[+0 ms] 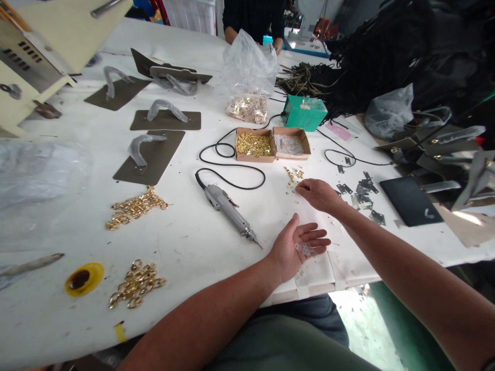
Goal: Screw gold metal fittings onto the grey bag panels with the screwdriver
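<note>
Palm up near the table's front edge, my left hand (pixel 296 250) holds several small clear plastic washers (pixel 305 248) on its spread fingers. My right hand (pixel 315 193) is closed, fingertips down at the table beside a few small gold pieces (pixel 292 175); what it pinches, if anything, is hidden. Behind it stand two open cardboard boxes, one with gold pieces (pixel 254 145), the other with clear pieces (pixel 289 145). A grey electric screwdriver (pixel 230 211) with a black cord lies left of my hands. Small dark metal plates (pixel 361 190) lie scattered to the right.
Gold chains (pixel 137 206) and gold links (pixel 136 284) lie left, near a yellow disc (pixel 84 279). Flat panels with wrapped handles (pixel 149 157) lie farther back. A green box (pixel 304 113) and plastic bag (pixel 249 64) stand behind. Another person (pixel 253 23) sits across the table.
</note>
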Demonstrator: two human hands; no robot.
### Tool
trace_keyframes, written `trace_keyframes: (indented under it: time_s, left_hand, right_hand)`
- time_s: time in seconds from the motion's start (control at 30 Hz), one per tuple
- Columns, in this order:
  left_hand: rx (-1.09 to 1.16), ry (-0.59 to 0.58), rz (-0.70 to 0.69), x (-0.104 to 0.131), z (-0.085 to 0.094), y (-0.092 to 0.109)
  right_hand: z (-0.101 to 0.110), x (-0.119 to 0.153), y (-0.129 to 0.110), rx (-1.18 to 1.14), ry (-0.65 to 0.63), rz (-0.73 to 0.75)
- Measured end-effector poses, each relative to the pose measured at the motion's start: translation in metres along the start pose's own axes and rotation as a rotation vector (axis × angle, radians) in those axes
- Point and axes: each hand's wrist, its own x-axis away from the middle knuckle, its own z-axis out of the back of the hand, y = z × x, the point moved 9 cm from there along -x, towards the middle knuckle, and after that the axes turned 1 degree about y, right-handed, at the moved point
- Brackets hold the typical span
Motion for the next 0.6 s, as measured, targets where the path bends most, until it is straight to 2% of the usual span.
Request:
trace_keyframes:
  time_s: [0.33,0.6]
  left_hand:
    - [0.007,0.014,-0.002,-0.001,0.002,-0.001]
    - [0.046,0.03,-0.02,0.002,0.003,-0.002]
  right_hand:
    - [-0.009,-0.01,0.005,0.125,-0.038,-0.057]
    - [-0.002,-0.01,0.0,0.153,0.025,-0.125]
